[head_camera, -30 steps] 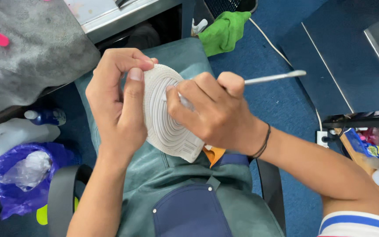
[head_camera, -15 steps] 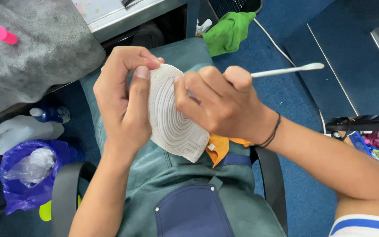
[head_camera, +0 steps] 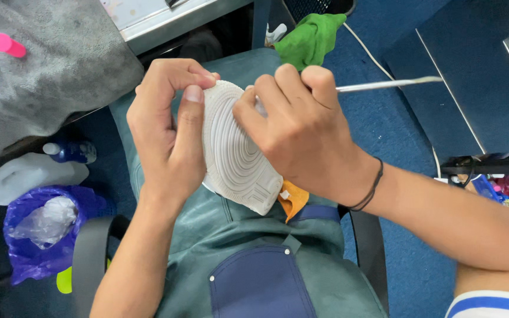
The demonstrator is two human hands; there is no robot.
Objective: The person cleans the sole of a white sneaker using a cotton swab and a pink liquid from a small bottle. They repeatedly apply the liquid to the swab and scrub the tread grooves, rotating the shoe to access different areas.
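My left hand (head_camera: 169, 132) grips a white shoe (head_camera: 237, 159) turned sole-up over my lap, thumb pressed along the sole's edge. The sole shows ridged concentric rings. My right hand (head_camera: 301, 126) holds a thin white-handled tool (head_camera: 387, 85) like a pen; its handle sticks out to the right and its tip is hidden behind my fingers at the toe end of the sole. An orange scrap (head_camera: 293, 200) peeks out under the shoe.
I sit on a chair with a grey armrest (head_camera: 89, 253) over blue carpet. A grey cloth (head_camera: 48, 76) with a pink marker (head_camera: 8, 44) lies upper left. A purple bag (head_camera: 39, 232), a white jug (head_camera: 25, 176) and a green rag (head_camera: 310, 38) lie on the floor.
Both hands and the shoe have shifted slightly up and right in view. The tool's handle has tilted a little as my right hand works at the sole.
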